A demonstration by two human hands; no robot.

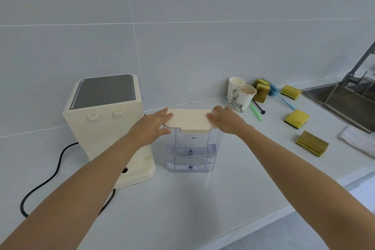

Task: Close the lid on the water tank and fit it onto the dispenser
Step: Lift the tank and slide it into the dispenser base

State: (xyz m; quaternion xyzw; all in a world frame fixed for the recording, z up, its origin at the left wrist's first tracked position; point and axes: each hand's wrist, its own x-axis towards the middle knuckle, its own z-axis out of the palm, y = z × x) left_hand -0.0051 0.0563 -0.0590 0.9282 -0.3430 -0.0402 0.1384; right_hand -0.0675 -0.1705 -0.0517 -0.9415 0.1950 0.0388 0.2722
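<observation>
A clear plastic water tank point(190, 152) stands upright on the white counter, with some water in its lower part. Its cream lid point(189, 118) lies flat on top of it. My left hand point(151, 128) grips the lid's left end, fingers over the top and thumb on the tank's side. My right hand point(227, 118) rests on the lid's right end. The cream dispenser point(107, 126) with a dark grey top panel stands just left of the tank, apart from it; my left forearm crosses in front of its base.
The dispenser's black power cord point(50, 176) loops across the counter at the left. Two paper cups point(241, 93), several yellow sponges point(297, 118), a green stick and a blue brush lie at the right back. A folded cloth point(357, 140) and steel sink point(345, 101) are far right.
</observation>
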